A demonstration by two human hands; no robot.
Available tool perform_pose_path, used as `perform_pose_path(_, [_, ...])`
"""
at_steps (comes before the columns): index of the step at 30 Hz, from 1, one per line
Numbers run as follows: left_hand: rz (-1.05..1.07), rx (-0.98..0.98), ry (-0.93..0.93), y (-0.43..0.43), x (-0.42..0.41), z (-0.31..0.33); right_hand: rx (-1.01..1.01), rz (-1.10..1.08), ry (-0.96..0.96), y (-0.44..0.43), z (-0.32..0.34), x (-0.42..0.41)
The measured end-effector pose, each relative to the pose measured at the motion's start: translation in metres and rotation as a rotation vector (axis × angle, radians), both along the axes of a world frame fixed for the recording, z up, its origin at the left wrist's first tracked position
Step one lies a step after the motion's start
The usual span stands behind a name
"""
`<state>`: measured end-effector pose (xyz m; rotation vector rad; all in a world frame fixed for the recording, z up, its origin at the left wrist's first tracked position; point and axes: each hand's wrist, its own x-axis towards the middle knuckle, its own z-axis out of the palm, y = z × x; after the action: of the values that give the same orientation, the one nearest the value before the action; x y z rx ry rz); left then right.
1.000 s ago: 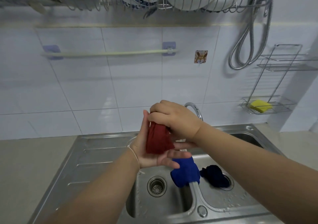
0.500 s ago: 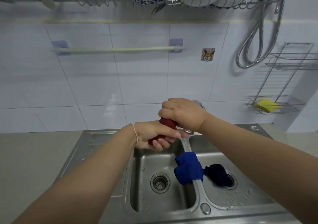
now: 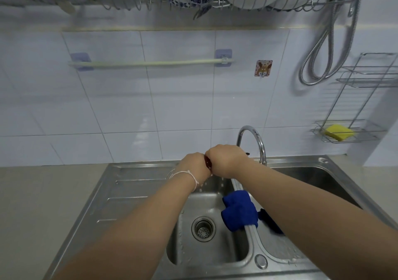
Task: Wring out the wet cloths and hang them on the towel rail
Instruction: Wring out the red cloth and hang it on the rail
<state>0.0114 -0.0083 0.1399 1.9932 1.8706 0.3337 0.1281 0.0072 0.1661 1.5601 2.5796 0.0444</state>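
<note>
A: Right, status on the red cloth [image 3: 208, 164]?

B: Barely visible from my feed. Just a sliver shows between the two fists, held over the left basin of the sink [image 3: 137, 185]. Left hand [image 3: 193, 167] and right hand [image 3: 226, 161] both closed tight round it, knuckles touching. Drops are falling under them, so I judge it's mid-wring.

A: How does it handle?

B: Soft, limp, soaked, so heavier than it looks and a bit slick. Take it by both ends and twist opposite ways; a grip in the middle does nothing.

A: Others?

B: Blue cloth [image 3: 240, 211] is draped over the divider between the basins. Dark cloth [image 3: 270, 221] lies in the right basin, partly hidden by the right forearm. Neither looks wrung; can't tell how wet they are.

A: Rail?

B: Rail [image 3: 148, 63] is on the tiled wall above the sink, bare, nothing hung. Tap [image 3: 254, 139] is just beside the right hand, so mind it when lifting.

A: Progress?

B: Early, I'd say. First cloth in hand, two waiting.
</note>
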Motion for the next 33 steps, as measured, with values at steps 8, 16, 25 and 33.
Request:
perform_pose_path(8, [-0.042,0.211,0.239,0.003,0.002,-0.020,-0.221,-0.165,0.226,0.006,-0.023,0.001])
perform_pose_path(16, [-0.118,0.252,0.392,0.013,0.001,-0.032,-0.312,-0.258,0.356,0.013,-0.043,0.000])
perform_pose_path(25, [-0.194,0.307,0.531,0.024,0.000,-0.039,-0.424,-0.240,0.529,0.021,-0.054,0.002])
perform_pose_path(33, [-0.184,0.296,0.551,0.030,0.003,-0.040,-0.413,-0.216,0.618,0.026,-0.066,0.008])
